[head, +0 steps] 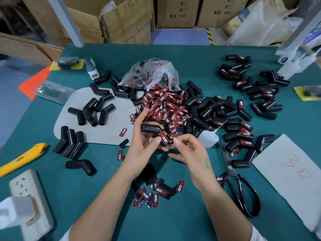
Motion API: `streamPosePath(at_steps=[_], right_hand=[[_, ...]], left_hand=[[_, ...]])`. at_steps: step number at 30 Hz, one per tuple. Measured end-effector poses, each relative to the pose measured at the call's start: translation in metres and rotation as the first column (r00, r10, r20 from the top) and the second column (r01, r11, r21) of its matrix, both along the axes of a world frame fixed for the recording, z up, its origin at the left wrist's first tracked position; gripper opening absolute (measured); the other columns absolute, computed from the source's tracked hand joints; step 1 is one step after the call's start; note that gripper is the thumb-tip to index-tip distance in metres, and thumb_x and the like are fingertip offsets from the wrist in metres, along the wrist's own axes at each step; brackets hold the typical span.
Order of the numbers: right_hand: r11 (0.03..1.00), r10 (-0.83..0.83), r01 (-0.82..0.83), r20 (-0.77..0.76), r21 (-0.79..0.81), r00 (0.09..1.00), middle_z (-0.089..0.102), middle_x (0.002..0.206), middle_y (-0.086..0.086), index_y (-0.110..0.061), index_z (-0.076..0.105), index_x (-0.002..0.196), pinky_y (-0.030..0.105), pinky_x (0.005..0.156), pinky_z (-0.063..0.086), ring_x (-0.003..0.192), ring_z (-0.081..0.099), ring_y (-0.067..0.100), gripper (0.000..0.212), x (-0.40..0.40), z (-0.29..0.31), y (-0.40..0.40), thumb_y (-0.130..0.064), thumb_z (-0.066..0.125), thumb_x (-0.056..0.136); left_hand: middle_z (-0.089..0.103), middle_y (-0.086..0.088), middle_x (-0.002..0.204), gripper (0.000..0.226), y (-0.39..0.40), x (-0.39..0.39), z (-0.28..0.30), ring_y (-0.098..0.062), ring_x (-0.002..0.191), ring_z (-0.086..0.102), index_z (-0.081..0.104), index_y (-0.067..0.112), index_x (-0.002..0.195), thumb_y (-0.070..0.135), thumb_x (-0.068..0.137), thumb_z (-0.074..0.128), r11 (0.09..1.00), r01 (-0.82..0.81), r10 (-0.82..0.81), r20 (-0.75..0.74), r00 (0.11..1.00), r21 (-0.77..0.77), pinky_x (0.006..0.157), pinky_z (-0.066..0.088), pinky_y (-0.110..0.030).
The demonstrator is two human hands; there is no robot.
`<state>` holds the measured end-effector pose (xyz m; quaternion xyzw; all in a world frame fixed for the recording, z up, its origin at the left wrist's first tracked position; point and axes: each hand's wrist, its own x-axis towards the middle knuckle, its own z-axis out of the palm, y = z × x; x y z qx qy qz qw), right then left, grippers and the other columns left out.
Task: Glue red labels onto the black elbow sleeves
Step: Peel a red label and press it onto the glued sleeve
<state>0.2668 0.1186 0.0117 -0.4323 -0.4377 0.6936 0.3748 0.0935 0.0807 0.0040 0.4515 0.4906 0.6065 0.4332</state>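
A black elbow sleeve (pixel 150 129) is gripped in the curled fingers of the left hand (pixel 142 145), above the green table (pixel 173 223). A red label (pixel 164 137) on it is touched by the pinched fingertips of the right hand (pixel 189 150). Behind lies a heap of labels (pixel 165 108) spilling from a plastic bag (pixel 152 72). Just right are found a glue bottle (pixel 208 138) and scissors (pixel 239 185); a yellow knife (pixel 20 159) lies far left.

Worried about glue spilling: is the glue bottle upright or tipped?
Tipped: the glue bottle lies on its side on the table, nozzle pointing up-right.
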Motion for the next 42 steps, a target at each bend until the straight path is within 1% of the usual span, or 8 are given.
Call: streamPosePath(at_steps=[5,10,16,21,26,30,37,42], right_hand=[[0.997,0.045,-0.046,-0.017,-0.065,0.999,0.077,0.1,0.003,-0.021,0.081,0.099,0.031,0.084,0.062,0.099,0.069,0.01,0.02,-0.004,0.001,-0.002,-0.037,0.072,0.09],[0.995,-0.004,-0.001,-0.057,-0.095,0.998,0.077,0.102,0.006,-0.027,0.083,0.103,0.032,0.088,0.059,0.095,0.069,0.014,0.034,-0.004,0.001,-0.002,-0.044,0.086,0.074],[0.993,-0.105,0.102,-0.063,-0.053,0.992,0.072,0.11,0.03,-0.007,0.075,0.109,0.023,0.077,0.056,0.091,0.066,0.02,0.04,-0.006,-0.002,-0.003,-0.029,0.083,0.077],[0.989,-0.146,0.147,-0.062,0.011,0.987,0.071,0.111,0.03,-0.004,0.075,0.103,0.022,0.075,0.055,0.089,0.067,0.018,0.03,-0.005,0.0,-0.004,-0.024,0.08,0.081],[0.989,-0.135,0.138,-0.065,0.047,0.989,0.065,0.113,0.035,-0.011,0.077,0.095,0.021,0.074,0.054,0.086,0.064,0.017,0.018,-0.006,0.004,-0.006,-0.023,0.08,0.081],[0.99,-0.123,0.127,-0.064,0.062,0.99,0.065,0.112,0.035,-0.021,0.08,0.089,0.021,0.075,0.054,0.088,0.065,0.018,0.008,-0.006,0.007,-0.006,-0.023,0.08,0.082],[0.986,-0.144,0.147,-0.046,0.08,0.988,0.063,0.108,0.033,-0.015,0.079,0.089,0.026,0.077,0.054,0.084,0.064,0.018,0.011,-0.007,0.003,-0.005,-0.024,0.081,0.081],[0.983,-0.141,0.146,-0.052,0.115,0.989,0.065,0.092,0.003,-0.021,0.082,0.086,0.033,0.082,0.052,0.083,0.062,0.016,0.006,-0.005,0.0,-0.003,-0.025,0.085,0.084]], left_hand=[[0.061,-0.015,0.127,0.081,0.001,0.012,0.002,-0.038,0.114,0.063,0.033,0.049,0.156,0.005,0.097,0.068,0.992,-0.124,0.122,0.163,0.979,0.0,0.092,0.059,-0.06],[0.068,-0.014,0.123,0.077,0.0,0.014,0.003,-0.031,0.118,0.068,0.036,0.028,0.158,0.004,0.094,0.072,0.983,-0.181,0.179,0.113,0.977,0.006,0.096,0.059,-0.037],[0.07,-0.006,0.126,0.047,-0.004,0.017,0.001,-0.034,0.125,0.066,0.062,0.027,0.135,0.015,0.091,0.075,0.988,-0.148,0.15,0.049,0.987,-0.04,0.104,0.05,-0.069],[0.073,-0.002,0.122,0.034,-0.004,0.022,0.007,-0.023,0.116,0.071,0.072,0.031,0.117,0.026,0.085,0.079,0.984,-0.159,0.162,0.044,0.986,-0.076,0.101,0.056,-0.036],[0.073,-0.012,0.119,0.024,-0.005,0.022,0.003,-0.036,0.115,0.07,0.071,0.018,0.115,0.025,0.092,0.075,0.984,-0.164,0.168,0.047,0.985,-0.063,0.103,0.053,-0.065],[0.073,-0.013,0.12,0.024,-0.005,0.022,0.002,-0.038,0.115,0.069,0.07,0.016,0.116,0.025,0.093,0.074,0.982,-0.172,0.176,0.043,0.983,-0.073,0.103,0.051,-0.068],[0.074,-0.013,0.118,0.023,-0.005,0.024,0.004,-0.034,0.112,0.071,0.07,0.014,0.115,0.022,0.094,0.072,0.984,-0.162,0.167,0.069,0.984,-0.068,0.1,0.057,-0.059],[0.074,-0.012,0.117,0.018,-0.005,0.025,0.003,-0.027,0.107,0.075,0.069,0.01,0.117,0.006,0.099,0.067,0.989,-0.135,0.143,0.148,0.979,-0.061,0.088,0.062,-0.033]])
